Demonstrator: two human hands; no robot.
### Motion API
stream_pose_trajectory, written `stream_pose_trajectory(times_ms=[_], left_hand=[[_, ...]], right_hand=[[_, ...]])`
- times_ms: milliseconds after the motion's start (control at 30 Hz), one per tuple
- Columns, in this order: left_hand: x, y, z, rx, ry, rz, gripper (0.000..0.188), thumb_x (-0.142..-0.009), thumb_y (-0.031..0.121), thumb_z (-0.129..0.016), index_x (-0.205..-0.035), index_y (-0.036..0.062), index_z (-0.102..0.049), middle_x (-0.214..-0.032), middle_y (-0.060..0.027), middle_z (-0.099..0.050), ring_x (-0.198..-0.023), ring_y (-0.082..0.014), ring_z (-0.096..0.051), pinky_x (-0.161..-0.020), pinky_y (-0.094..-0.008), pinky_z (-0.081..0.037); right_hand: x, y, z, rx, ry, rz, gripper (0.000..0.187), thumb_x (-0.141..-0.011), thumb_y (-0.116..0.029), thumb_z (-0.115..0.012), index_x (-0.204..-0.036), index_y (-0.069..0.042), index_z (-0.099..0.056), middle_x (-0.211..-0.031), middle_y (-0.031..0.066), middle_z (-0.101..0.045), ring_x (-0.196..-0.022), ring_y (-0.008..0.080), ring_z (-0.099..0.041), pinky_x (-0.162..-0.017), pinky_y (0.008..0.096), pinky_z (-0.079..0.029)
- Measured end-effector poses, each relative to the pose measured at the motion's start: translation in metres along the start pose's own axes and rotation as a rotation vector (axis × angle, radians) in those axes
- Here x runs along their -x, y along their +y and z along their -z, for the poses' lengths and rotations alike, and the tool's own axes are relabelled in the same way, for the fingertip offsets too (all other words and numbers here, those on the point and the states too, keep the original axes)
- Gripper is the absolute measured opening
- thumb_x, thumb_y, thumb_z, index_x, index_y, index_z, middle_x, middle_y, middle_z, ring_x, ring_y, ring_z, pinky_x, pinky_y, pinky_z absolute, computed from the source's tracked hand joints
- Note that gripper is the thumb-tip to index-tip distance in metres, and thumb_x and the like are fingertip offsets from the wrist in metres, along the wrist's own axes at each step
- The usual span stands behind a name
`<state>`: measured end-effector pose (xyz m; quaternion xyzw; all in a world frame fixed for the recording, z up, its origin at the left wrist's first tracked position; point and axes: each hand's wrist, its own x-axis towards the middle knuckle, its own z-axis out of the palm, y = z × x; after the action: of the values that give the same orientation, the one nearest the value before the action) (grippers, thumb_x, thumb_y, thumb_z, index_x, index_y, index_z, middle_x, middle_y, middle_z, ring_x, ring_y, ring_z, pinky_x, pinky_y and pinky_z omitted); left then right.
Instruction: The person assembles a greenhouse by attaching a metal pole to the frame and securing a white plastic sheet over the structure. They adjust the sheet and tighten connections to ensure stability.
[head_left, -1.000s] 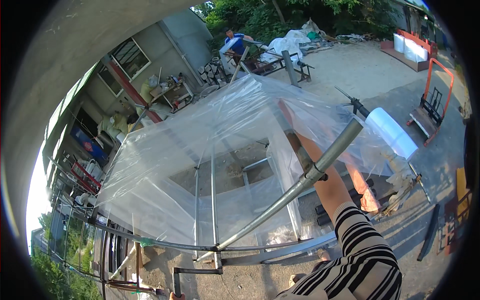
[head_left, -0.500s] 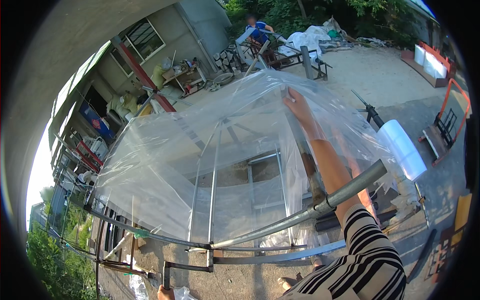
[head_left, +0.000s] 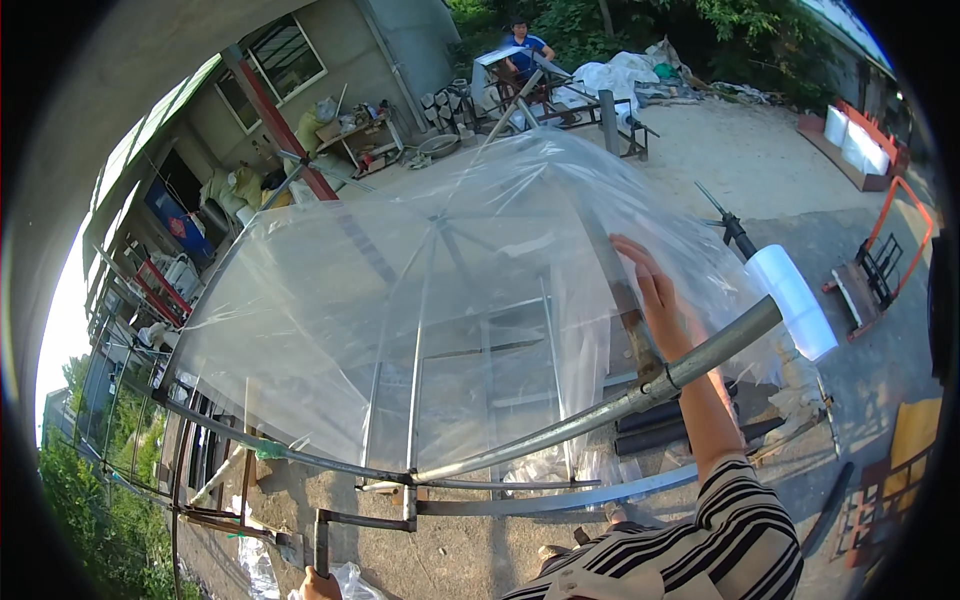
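At the lower edge my left hand (head_left: 320,586) is closed round the upright grip of a metal crank handle (head_left: 321,545). The crank joins a frame of metal bars by a curved metal pipe (head_left: 560,430). A broad sheet of clear plastic film (head_left: 330,300) spreads over the frame, rising to a peak at the far side. My right hand (head_left: 657,297) reaches past the pipe to the sheet's right part. Its fingers are stretched out and lie against the film, pinching nothing. Right of that hand, a roll of film (head_left: 792,302) sits on a dark spindle (head_left: 740,235).
A person in blue (head_left: 525,50) stands at the back behind metal frames. An orange-handled hand truck (head_left: 868,280) is at the right, near a red-brown box (head_left: 855,145) with white rolls. A red post (head_left: 280,125) rises by the building. Dark tubes (head_left: 670,420) lie below the film.
My right hand has come back nearer from the film's peak, and its bent fingers have straightened. The film's peak stays up. My left hand remains on the crank handle.
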<state>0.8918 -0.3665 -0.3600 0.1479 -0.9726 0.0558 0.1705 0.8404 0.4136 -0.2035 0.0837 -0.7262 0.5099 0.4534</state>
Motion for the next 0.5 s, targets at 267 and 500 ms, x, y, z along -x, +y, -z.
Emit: stream_pose_trajectory(times_ms=[267,500], left_hand=[[-0.006,-0.001,-0.001,0.013,-0.05,0.005,0.02,-0.066,0.016,-0.064,-0.079,0.0077,-0.051,-0.069,-0.0167,-0.061,-0.068,-0.0392,-0.06,-0.06,-0.0464,-0.047],[-0.004,-0.012,-0.018,0.049,-0.065,-0.016,0.019,-0.067,0.011,-0.064,-0.08,0.007,-0.051,-0.07,-0.0164,-0.061,-0.067,-0.0387,-0.06,-0.059,-0.0466,-0.047]], right_hand=[[0.043,-0.13,-0.042,-0.172,0.316,0.083,0.082,-0.092,-0.046,-0.046,-0.145,-0.003,0.001,-0.098,0.0153,-0.058,-0.08,0.0228,-0.064,-0.095,0.0442,-0.043],[-0.004,-0.17,-0.093,-0.119,0.179,0.124,0.071,-0.095,-0.039,-0.041,-0.143,0.0,-0.007,-0.092,0.0135,-0.057,-0.067,0.0196,-0.064,-0.092,0.0441,-0.047]])
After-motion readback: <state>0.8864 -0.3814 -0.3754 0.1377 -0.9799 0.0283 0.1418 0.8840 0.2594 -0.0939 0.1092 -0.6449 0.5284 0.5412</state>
